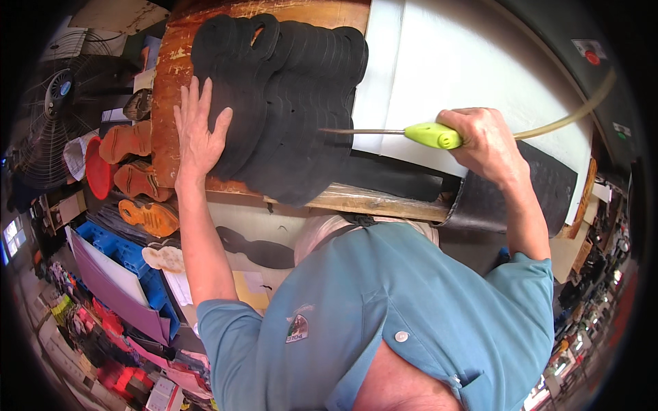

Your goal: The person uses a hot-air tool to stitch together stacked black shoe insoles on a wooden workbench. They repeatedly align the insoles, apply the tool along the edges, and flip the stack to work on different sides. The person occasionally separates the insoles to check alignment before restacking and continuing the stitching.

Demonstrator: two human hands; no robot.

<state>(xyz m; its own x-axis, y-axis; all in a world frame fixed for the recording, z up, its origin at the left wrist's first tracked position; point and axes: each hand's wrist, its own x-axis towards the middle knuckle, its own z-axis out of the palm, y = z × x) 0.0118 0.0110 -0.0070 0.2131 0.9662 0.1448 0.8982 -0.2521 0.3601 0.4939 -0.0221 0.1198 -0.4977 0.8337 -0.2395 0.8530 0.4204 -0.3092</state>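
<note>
Black sole-shaped sheets (288, 103) overlap in fanned rows on the wooden bench. My left hand (197, 133) lies open with fingers spread at their left edge, its thumb over the nearest sheet. A lime-green air blow gun (428, 135) is gripped in my right hand (483, 140). Its long thin metal nozzle points left, with the tip above the sheets on the right. From behind that hand, a yellowish hose (572, 118) runs up to the right. My fingers partly hide the gun's grip.
A white board (445, 55) covers the right part of the wooden bench (175, 68). Black sheet material (524, 188) curves over the front edge at right. Orange sole shapes (147, 216), a red dish (99, 168), a blue crate (103, 240) and a fan (62, 96) stand at left.
</note>
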